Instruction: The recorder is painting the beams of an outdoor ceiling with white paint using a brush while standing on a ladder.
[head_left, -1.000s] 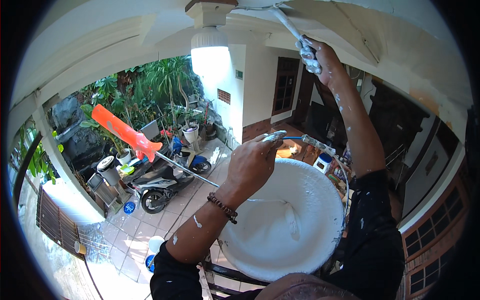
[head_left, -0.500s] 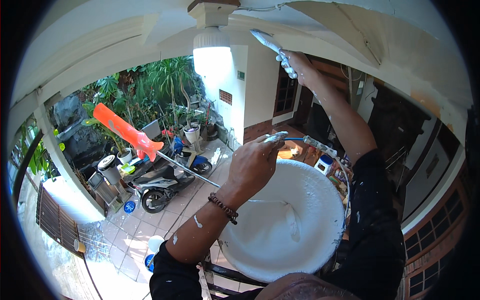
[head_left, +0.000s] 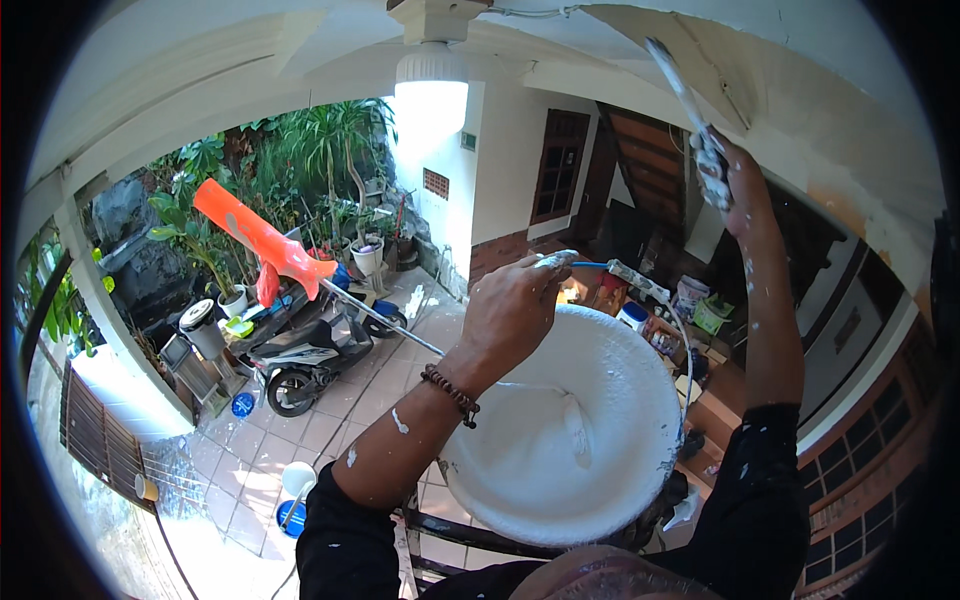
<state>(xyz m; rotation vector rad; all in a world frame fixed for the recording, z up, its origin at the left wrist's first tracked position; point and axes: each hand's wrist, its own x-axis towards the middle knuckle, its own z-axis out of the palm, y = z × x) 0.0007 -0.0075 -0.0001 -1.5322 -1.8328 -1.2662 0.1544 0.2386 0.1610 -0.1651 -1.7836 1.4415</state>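
My right hand [head_left: 735, 185] is raised high at the right, its fingers closed round a paint-smeared paintbrush [head_left: 672, 78]. The brush's far end is up by the pale ceiling; I cannot tell whether it touches. My left hand [head_left: 510, 315] is closed on the wire handle of a white bucket, beside its paint-spotted grip [head_left: 637, 281]. Below the hand, the bucket [head_left: 640, 390] is coated inside with white paint. A paint roller's orange handle [head_left: 262, 240] and metal rod stick out left past my left wrist, while its white-coated head [head_left: 577, 432] lies in the bucket.
A lit lamp [head_left: 431, 105] hangs from the ceiling ahead. Black metal bars [head_left: 460, 530] run beneath the bucket. Far below on the tiled floor stand a motor scooter [head_left: 310, 350], potted plants [head_left: 368, 255] and a white pail [head_left: 298, 478]. Shelves and boxes [head_left: 715, 370] are at the right.
My right hand has swept rightward with the paintbrush, along the ceiling area. My left hand keeps its hold on the bucket handle, and the view has shifted slightly.
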